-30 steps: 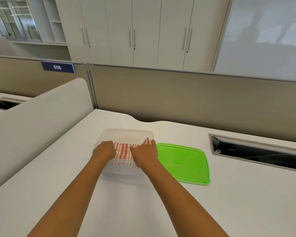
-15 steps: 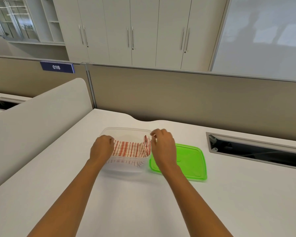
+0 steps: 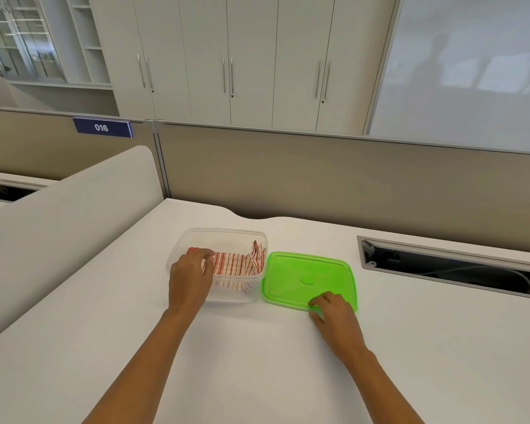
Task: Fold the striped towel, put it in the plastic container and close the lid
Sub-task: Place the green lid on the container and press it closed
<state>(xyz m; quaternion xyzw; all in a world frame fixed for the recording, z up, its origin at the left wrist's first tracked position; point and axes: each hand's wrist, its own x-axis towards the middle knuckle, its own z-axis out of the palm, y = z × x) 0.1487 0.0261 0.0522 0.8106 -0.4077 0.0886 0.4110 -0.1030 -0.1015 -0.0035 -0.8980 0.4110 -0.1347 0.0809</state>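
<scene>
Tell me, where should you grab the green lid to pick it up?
Probably by its near rim, coming from the near side. The green lid lies flat on the desk, and the right hand is already at that edge.

Bright, even daylight fills my view; the white bench glows without harsh glare. Soft, faint shadows sit under my forearms. The wide lens bows the partition and cabinets near the edges. Focus is slightly soft throughout.
</scene>
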